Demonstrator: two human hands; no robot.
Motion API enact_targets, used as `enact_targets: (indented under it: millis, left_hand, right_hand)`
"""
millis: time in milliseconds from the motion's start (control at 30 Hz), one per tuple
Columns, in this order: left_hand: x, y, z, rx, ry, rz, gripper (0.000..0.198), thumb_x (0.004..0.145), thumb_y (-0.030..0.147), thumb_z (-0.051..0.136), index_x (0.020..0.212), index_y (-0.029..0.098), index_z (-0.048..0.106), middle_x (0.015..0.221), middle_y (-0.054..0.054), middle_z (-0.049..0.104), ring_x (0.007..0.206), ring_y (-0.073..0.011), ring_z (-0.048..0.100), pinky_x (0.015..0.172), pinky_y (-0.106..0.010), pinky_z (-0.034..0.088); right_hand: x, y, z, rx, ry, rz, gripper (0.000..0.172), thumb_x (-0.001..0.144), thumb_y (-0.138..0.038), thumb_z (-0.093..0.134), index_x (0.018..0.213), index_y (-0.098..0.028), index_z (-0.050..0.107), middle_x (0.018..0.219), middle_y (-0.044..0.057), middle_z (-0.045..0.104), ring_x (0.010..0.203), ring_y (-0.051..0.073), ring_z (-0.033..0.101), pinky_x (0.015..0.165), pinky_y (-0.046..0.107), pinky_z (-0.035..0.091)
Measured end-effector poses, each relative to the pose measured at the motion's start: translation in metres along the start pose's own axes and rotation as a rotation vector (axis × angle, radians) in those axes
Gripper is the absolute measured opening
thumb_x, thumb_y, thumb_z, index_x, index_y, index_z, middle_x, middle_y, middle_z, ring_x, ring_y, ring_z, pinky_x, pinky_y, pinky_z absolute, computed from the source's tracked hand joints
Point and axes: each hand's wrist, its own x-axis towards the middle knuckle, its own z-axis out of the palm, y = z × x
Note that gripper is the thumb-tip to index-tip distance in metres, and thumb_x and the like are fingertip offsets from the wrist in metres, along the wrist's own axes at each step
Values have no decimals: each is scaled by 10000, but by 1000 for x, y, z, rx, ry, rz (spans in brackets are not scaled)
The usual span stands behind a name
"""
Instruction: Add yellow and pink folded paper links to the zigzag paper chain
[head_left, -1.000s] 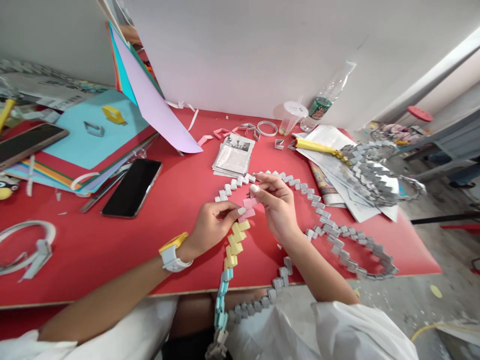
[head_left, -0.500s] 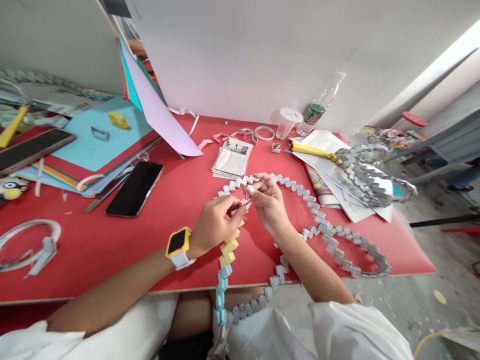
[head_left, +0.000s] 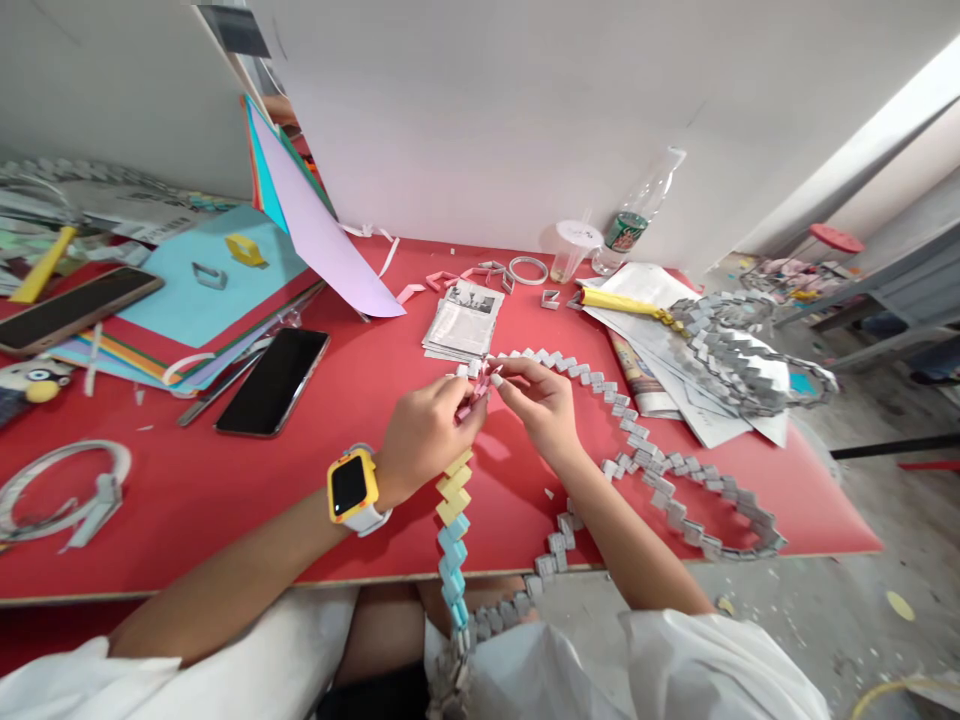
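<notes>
A zigzag chain of folded paper (head_left: 454, 490) hangs from my left hand (head_left: 427, 432), running yellow, then light blue, then grey over the table edge into my lap. My left fingers are closed around its pink folded end. My right hand (head_left: 546, 405), thumb and forefinger pinched, meets the left at a pink paper strip (head_left: 485, 382). Fingers partly hide that strip. Beyond the hands, a long grey stretch of paper chain (head_left: 631, 430) curves over the red table to the right and loops back.
A newspaper stack (head_left: 463, 318) lies behind my hands. Loose folded pink links (head_left: 442, 280), a tape ring (head_left: 529, 270), a lidded cup (head_left: 574, 250) and a plastic bottle (head_left: 628, 230) stand near the partition. Leftward are a phone (head_left: 274, 382) and coloured paper sheets (head_left: 187, 300).
My left hand has turned over the pink end and shifted slightly left and down. My right fingers have moved a little lower and left, still pinching. The hanging yellow and blue links swung slightly.
</notes>
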Motion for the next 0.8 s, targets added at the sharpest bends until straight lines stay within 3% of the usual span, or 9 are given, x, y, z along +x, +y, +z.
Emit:
enact_targets:
  millis: [200,367,567,800]
  left_hand:
    - [-3,-3,3,201,34,142,215,904,228,550,696,175,545,589,8,563,510,-114,537,495,-248,325]
    - [-4,-3,5,314,51,216,213,900,206,564,691,173,538,580,8,543,502,-128,537,489,-265,341]
    - [-5,-3,6,182,42,152,204,902,216,561,705,177,527,584,18,545,507,-114,532,490,-250,349]
    - [-9,-8,4,-118,-24,-43,135,890,238,584,778,164,582,667,2,624,589,-117,588,565,-237,436]
  right_hand:
    - [-2,-3,8,-26,90,127,228,704,-158,628,898,-213,735,854,9,708,805,154,634,819,306,513]
    - [1,-2,7,86,94,203,197,690,-220,671,882,-200,707,862,17,683,773,141,589,754,282,487]
    - [-1,-1,8,-43,90,78,278,661,-115,605,907,-208,695,880,3,666,717,115,530,737,276,473]
    - [-3,-2,10,-94,97,119,317,670,-126,587,934,-198,746,837,8,686,667,110,498,670,275,434]
